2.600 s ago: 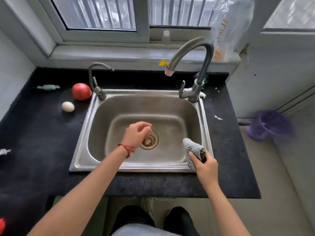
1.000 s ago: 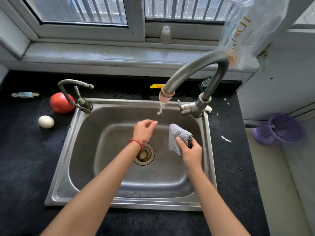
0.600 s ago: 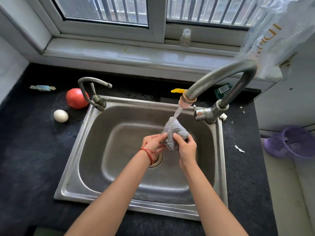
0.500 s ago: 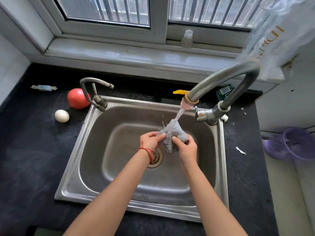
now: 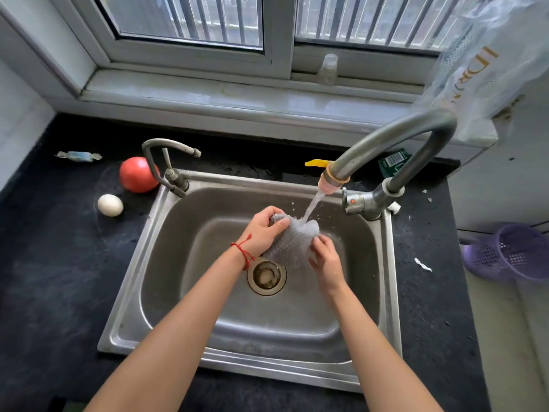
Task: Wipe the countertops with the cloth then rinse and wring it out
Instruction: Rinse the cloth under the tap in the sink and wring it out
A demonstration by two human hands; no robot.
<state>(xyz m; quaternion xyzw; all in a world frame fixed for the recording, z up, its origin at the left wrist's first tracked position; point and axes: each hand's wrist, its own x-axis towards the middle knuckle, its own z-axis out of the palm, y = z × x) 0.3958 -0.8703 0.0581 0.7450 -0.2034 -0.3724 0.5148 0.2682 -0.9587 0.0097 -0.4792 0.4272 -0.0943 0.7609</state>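
Grey cloth [image 5: 289, 243] at frame centre, over the steel sink [image 5: 166, 286], under the gooseneck faucet [image 5: 395, 144] stream. Left hand [image 5: 263, 231] pinches its upper left edge; right hand [image 5: 325, 258] grips the lower right side. Tomato [image 5: 137, 174] and egg [image 5: 110, 205] sit left on the black countertop [image 5: 59, 263].

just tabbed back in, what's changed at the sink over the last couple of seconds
The right hand carried the grey knitted cloth from the steel sink's front rim up under the big curved tap, now running. The left hand left the drain and gripped the cloth too. The red tomato and white egg stayed put.
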